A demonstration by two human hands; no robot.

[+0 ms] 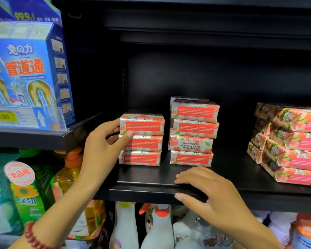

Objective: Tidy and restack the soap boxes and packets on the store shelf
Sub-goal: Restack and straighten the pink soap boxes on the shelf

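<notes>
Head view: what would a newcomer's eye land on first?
The left hand grips the top soap box of a three-high pile at centre, next to a four-high stack whose third box from the top shows its label upside down. The right hand rests on the shelf edge in front. Bright blue boxes fill the upper left.

Left hand (104,141): fingertips vanish behind the left end of the top box (142,124), probably wrapped round it, can't confirm. Label print (142,127) right at the grip is too small to read. Right of the grip, a rear box (180,98) sits mostly hidden behind the taller stack (192,132). Far right of the grip, pink-label packets (294,141) cut by frame edge. Up-left of the grip, blue cartons (31,69) blurred, cropped.
</notes>
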